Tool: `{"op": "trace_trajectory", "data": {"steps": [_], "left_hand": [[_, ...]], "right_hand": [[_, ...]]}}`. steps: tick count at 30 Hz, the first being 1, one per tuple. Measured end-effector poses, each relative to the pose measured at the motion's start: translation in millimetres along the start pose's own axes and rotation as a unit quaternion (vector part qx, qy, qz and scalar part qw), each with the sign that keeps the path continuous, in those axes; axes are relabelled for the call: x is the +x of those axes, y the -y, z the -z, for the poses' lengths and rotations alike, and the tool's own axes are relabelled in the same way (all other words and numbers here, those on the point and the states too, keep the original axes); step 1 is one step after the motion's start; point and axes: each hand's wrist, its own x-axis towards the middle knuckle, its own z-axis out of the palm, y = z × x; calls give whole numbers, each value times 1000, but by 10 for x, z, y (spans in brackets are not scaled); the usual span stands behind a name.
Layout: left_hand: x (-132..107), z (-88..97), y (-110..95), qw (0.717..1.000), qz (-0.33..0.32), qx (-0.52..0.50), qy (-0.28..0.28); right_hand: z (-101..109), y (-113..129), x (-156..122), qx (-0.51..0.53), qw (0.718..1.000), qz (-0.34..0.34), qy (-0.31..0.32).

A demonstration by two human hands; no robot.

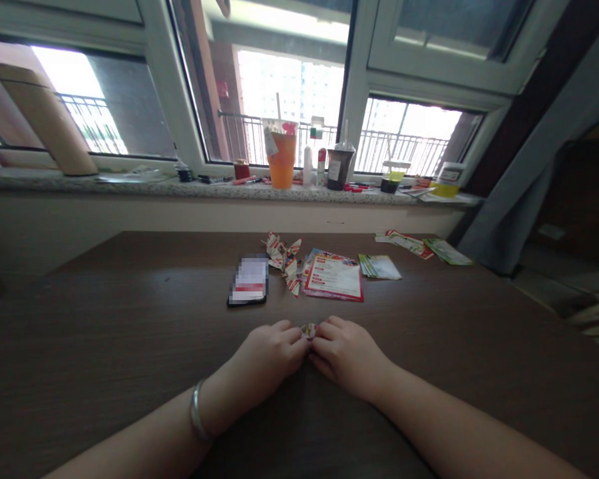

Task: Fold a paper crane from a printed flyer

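Observation:
Between my fingertips is a small folded piece of printed paper [308,330], mostly covered by the fingers. My left hand [274,349], with a silver bangle on its wrist, pinches it from the left. From the right, my right hand [347,352] is closed on the same paper. Beyond the hands lie several folded paper cranes [283,259] with red and white print. Beside them is a stack of printed paper sheets [334,276] with a red-bordered sheet on top. A phone [248,281] with a lit, blurred screen lies left of the cranes.
Small green-and-white cards [381,267] and more printed slips [409,243] lie toward the table's back right. Along the windowsill [204,189] stand an orange drink cup [281,156], a dark drink cup [340,166], a tan bottle [47,120] and other small items. A grey curtain [524,193] hangs at right.

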Motion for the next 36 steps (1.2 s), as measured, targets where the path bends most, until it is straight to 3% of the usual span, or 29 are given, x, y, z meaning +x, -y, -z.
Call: {"op": "trace_trajectory", "data": {"steps": [7, 13, 19, 36], "left_hand": [[23, 2, 45, 999, 26, -18, 10], [15, -7, 72, 998, 11, -60, -4], [14, -36, 91, 992, 39, -118, -10], [-10, -136, 68, 968, 129, -214, 33]], "right_hand": [[-50, 17, 12, 21, 999, -28, -9], [-87, 19, 12, 86, 995, -59, 6], [-98, -51, 45, 146, 986, -75, 18], [-129, -172, 13, 151, 978, -125, 73]]}}
